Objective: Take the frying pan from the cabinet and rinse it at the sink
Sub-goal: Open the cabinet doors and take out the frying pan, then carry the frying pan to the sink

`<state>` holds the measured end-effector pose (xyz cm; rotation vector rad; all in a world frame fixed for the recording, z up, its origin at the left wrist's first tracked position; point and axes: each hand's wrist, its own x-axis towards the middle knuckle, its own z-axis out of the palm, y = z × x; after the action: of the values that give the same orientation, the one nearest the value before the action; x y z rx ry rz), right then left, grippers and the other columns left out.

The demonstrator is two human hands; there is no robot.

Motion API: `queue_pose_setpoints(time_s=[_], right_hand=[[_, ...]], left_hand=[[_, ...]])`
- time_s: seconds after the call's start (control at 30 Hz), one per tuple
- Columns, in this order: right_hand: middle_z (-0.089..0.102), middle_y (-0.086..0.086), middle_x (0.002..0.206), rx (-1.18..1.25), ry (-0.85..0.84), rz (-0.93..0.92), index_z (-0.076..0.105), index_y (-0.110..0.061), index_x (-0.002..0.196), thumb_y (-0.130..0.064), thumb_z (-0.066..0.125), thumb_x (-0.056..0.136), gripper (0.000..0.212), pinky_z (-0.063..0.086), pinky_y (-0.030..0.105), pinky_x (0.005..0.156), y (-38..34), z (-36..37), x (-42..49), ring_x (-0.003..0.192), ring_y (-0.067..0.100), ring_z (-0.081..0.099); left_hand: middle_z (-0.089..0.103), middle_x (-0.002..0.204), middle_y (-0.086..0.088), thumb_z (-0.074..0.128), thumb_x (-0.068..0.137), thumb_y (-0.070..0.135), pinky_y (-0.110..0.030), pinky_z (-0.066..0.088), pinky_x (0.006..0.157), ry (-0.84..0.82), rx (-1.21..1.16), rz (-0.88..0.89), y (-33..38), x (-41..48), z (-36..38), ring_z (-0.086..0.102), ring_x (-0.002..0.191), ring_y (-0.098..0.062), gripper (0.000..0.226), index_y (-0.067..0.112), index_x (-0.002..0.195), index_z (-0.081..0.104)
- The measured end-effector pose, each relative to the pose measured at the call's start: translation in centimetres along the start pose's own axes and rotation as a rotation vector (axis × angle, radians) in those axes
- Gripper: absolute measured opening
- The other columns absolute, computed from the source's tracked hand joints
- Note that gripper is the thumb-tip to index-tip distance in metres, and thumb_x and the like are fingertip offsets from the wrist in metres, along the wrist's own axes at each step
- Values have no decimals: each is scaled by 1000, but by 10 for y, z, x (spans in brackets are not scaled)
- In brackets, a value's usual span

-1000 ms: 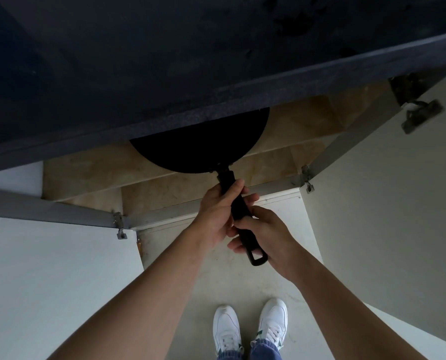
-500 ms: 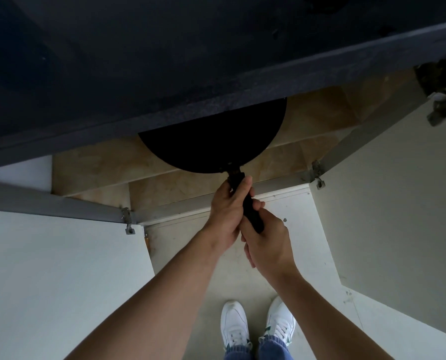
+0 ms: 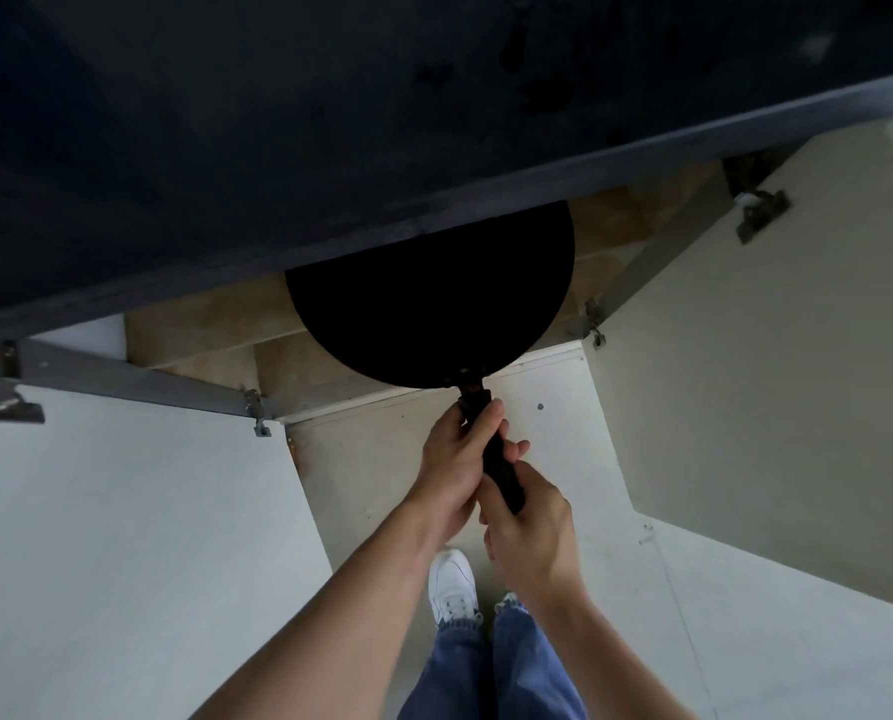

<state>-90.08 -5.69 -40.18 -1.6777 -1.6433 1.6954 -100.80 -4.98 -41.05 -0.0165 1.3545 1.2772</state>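
Observation:
A black frying pan (image 3: 434, 304) sticks out of the open cabinet (image 3: 200, 324) below the dark countertop (image 3: 330, 122), its far part hidden under the counter edge. The pan's black handle (image 3: 501, 470) points toward me. My left hand (image 3: 455, 465) grips the handle near the pan. My right hand (image 3: 532, 527) wraps the handle's near end, just behind the left hand.
Two white cabinet doors stand swung open, the left door (image 3: 122, 537) and the right door (image 3: 777, 366), with metal hinges on their inner faces. The cabinet floor is beige tile. My white shoes (image 3: 452, 584) and jeans stand on the pale floor below.
The pan has slid further out of the cabinet toward me, so more of its round body shows. Both hands have moved back with the handle.

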Motion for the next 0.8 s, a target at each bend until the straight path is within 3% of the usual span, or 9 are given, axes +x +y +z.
queue_pose_setpoints(time_s=[0.23, 0.37, 0.43, 0.53, 0.63, 0.8], right_hand=[[56, 7, 52, 40, 41, 48, 57, -17, 74, -29, 59, 94, 23, 39, 34, 44, -19, -32, -99, 45, 16, 48], [59, 13, 58, 51, 78, 57, 58, -17, 72, -13, 60, 98, 26, 41, 27, 46, -30, -51, -158, 47, 16, 52], [59, 24, 61, 47, 98, 62, 58, -15, 72, -15, 60, 98, 25, 41, 29, 44, -31, -59, -182, 45, 18, 51], [64, 12, 59, -25, 121, 78, 60, -20, 78, -26, 61, 98, 21, 42, 33, 42, -30, -71, -212, 43, 17, 54], [63, 3, 59, 16, 163, 105, 61, -16, 78, -23, 62, 96, 20, 44, 40, 46, -31, -81, -237, 46, 14, 52], [63, 8, 60, 25, 206, 128, 61, -9, 78, -22, 62, 95, 22, 46, 43, 48, -22, -91, -273, 47, 15, 49]], left_hand=[[52, 70, -3, 56, 100, 15, -33, 58, 86, -38, 28, -39, -4, -98, 27, 50, 54, -16, 13, 6, 91, 54], [50, 67, -4, 57, 100, 14, -38, 59, 89, -38, 55, -75, -11, -152, 42, 49, 52, -16, 15, 7, 86, 54], [50, 67, -4, 57, 100, 14, -39, 59, 87, -38, 55, -91, -14, -176, 49, 49, 51, -17, 17, 7, 85, 53], [49, 67, -3, 57, 100, 13, -35, 59, 80, -60, 69, -106, -18, -205, 61, 49, 50, -16, 16, 6, 86, 52], [49, 65, -2, 57, 100, 13, -34, 59, 76, -76, 87, -124, -24, -228, 71, 50, 49, -14, 17, 7, 84, 51], [50, 60, -1, 56, 101, 15, -34, 57, 71, -112, 134, -153, -41, -261, 79, 51, 50, -14, 21, 8, 82, 50]])
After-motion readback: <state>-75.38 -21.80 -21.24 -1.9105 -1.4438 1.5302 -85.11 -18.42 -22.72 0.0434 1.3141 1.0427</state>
